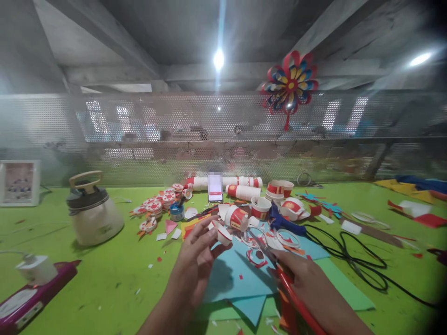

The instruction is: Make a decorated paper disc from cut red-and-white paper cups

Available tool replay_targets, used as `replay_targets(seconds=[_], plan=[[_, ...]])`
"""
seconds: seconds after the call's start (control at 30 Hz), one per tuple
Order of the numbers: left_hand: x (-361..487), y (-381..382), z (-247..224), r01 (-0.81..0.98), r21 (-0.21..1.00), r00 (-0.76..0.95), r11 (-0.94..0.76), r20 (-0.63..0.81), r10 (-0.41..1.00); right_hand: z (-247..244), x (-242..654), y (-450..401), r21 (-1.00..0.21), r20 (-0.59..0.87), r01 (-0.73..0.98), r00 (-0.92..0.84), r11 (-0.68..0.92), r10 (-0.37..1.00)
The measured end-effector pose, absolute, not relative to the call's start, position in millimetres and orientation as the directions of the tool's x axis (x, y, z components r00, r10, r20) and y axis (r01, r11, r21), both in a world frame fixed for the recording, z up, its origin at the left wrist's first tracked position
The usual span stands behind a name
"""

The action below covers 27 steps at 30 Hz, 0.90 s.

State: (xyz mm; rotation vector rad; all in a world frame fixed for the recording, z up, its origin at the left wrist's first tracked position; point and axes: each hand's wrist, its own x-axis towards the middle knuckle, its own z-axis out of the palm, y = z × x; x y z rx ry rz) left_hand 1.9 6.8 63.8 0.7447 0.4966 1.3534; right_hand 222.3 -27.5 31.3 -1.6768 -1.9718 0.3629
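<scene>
Between the fingers of my left hand (197, 253) is a short, cut-down paper cup base (221, 233), white with a red edge, tilted. My right hand (310, 281) grips red-handled scissors (290, 286), their blades reaching up and left toward the cup scraps; the blades are blurred. Just beyond the held piece lies a red and white paper cup (236, 217) on its side. Under both hands are blue paper sheets (240, 265) with cut paper rings (256, 257) and small red bits on them.
At the left stand a beige kettle (96, 218) and a purple power strip (38, 298). Flower-like cup pieces (153, 204) are piled at left centre, near a blue jar (177, 211). A phone (215, 188) stands upright ahead. Right of centre are a blue glue gun (284, 223) and its black cable (359, 260).
</scene>
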Motion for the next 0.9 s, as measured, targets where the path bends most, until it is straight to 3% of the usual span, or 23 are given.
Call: replay_targets(seconds=[0.27,0.43,0.67,0.9], plan=[[-12,15,76,-0.769,0.625,0.232,0.134,0.079,0.969,24,207,-32,-0.417,0.076,0.888,-0.178,0.193,0.981],[-15,16,80,-0.792,0.587,0.266,0.167,0.085,0.960,30,195,-40,-0.350,0.086,0.908,-0.213,0.229,0.973],[-19,21,75,-0.735,0.670,0.243,0.105,0.116,0.963,47,166,-26,-0.374,0.067,0.881,-0.285,0.289,0.956],[-18,17,70,-0.584,0.808,0.193,-0.077,0.231,0.954,50,142,19,-0.411,0.067,0.848,-0.337,0.334,0.939]])
